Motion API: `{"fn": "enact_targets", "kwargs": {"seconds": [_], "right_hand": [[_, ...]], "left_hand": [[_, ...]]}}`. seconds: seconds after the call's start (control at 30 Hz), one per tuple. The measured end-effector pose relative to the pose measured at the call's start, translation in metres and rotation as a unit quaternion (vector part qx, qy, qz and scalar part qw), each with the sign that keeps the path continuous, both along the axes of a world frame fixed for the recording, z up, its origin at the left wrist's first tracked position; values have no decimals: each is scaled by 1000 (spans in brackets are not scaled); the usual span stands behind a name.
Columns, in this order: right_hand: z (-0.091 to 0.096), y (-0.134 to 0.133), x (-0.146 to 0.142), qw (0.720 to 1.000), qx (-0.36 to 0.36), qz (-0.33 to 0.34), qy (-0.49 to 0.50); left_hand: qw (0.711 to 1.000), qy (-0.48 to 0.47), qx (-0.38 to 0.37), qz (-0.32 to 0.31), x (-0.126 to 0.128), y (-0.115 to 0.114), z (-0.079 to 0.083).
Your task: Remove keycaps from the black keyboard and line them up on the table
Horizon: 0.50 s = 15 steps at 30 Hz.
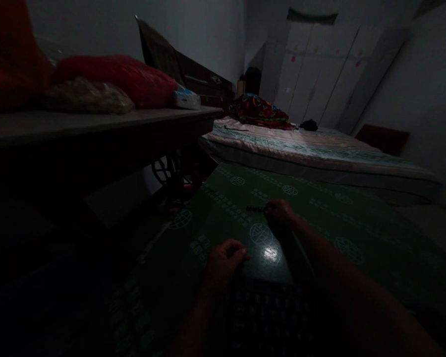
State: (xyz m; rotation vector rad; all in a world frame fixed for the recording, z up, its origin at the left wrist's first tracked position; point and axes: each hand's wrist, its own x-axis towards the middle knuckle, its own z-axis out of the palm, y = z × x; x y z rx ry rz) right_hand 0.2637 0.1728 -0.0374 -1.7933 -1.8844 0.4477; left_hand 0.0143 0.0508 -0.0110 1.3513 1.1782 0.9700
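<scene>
Head view, v. dark: a short row of small dark pieces [253, 208] lies on the green counter [215, 218], up past the keyboard [269, 310], which sits nearest the wearer. R hand [280, 212] is at the row's RH end, fingertips at or just beside the last piece; its grip looks narrow, but can't tell if anything's pinched in it. L hand [225, 263] rests low over the counter, nearer the keyboard, fingers curled; thumb & index tips look close tog., so narrow too, tho can't tell if they hold smth. Progress, as I judge it: approx. a handful of pcs are already lined up, roughly in one line, apart from the keyboard, so that bit looks partly done. Exact no. of pcs n/a, too small & dim. What's left is unclear: rows of keys show on the keyboard, but it's too dark to tell if any are missing, or if the pcs are keycaps at all. No other loose pcs I can make out btwn the hands, just a bright reflection on the counter.
</scene>
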Motion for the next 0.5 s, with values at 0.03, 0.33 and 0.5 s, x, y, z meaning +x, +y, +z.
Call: {"fn": "enact_targets", "kwargs": {"seconds": [0.03,0.33,0.5], "right_hand": [[0,0,0,1000,0,-1,0],[1,0,0,1000,-11,-13,4],[2,0,1,1000,-10,-11,10]], "left_hand": [[1000,2,4,-1,0,0,0],[1000,-5,9,-7,-1,3,-8],[1000,-12,1,-8,0,3,-6]]}}
